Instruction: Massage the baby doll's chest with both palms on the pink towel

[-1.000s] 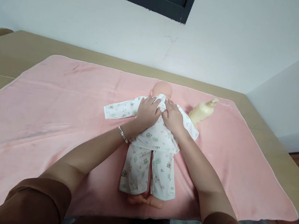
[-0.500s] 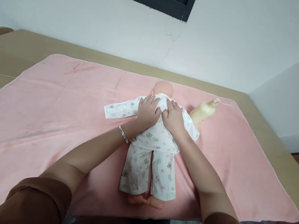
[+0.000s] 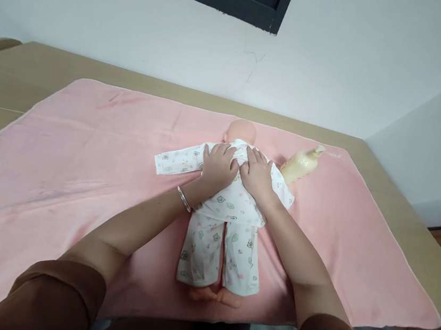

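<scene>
A baby doll (image 3: 226,204) lies face down, its bald head away from me and its feet near the front edge. It wears a white pyjama top and trousers with a small animal print. My left hand (image 3: 219,166) rests flat on the left of its upper back, fingers spread, with a silver bangle on the wrist. On the right of the upper back lies my right hand (image 3: 257,174), also flat and open. Both thumbs point inward toward the doll's spine, a narrow gap between them. The doll's arms stretch out sideways in their sleeves.
A pink blanket (image 3: 83,169) covers much of the wooden table (image 3: 56,62). Beside the doll's right-hand sleeve, a cream pump bottle (image 3: 300,165) lies on its side. Behind the table stands a white wall with a dark frame (image 3: 240,7).
Both hands stay on the doll's upper back with almost no shift. The view has moved very slightly; the doll and bottle lie as before.
</scene>
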A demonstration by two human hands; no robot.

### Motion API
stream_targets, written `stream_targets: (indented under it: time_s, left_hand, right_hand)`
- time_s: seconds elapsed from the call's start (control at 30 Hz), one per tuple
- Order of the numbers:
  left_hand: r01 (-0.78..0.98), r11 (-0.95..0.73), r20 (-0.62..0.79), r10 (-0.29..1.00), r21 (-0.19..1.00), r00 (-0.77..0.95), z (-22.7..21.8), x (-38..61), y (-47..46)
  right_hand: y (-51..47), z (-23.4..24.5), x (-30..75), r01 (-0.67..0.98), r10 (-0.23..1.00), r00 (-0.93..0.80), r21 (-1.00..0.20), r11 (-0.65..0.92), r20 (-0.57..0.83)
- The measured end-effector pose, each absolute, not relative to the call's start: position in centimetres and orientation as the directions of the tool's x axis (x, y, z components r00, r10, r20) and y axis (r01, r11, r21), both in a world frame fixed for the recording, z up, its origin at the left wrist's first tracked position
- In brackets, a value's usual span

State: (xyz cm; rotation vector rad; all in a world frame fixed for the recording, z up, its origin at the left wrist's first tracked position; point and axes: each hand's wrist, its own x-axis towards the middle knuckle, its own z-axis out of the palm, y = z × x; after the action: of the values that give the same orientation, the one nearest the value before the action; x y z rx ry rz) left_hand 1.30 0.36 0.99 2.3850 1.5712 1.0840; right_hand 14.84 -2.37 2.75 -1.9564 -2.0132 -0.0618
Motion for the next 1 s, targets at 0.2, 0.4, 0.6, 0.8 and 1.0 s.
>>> stream_targets:
  time_s: [0.2,0.4,0.6,0.8,1.0]
  left_hand:
    - [0.741,-0.505,0.493,0.827,0.442,0.27,0.9,1.3,1.1]
    - [0.747,-0.53,0.522,0.803,0.401,0.289,1.0,1.1,1.1]
    - [0.786,-0.484,0.533,0.811,0.384,0.239,0.8,1.1,0.4]
    - [0.775,-0.472,0.484,0.839,0.419,0.249,1.0,1.3,0.7]
    - [0.755,-0.517,0.498,0.816,0.403,0.292,0.7,1.1,1.5]
  right_hand:
    - [-1.6,2.1,15.7,0.962,0.947,-0.088,-0.219,0.161,0.309]
    - [-1.9,2.0,15.5,0.97,0.931,-0.102,-0.173,0.171,0.349]
    - [-3.0,2.5,14.4,0.986,0.923,-0.009,-0.151,0.072,0.385]
    - [-2.4,2.7,14.9,0.974,0.957,0.023,-0.221,0.043,0.288]
    - [-1.9,2.8,15.4,0.97,0.964,-0.009,-0.233,0.073,0.264]
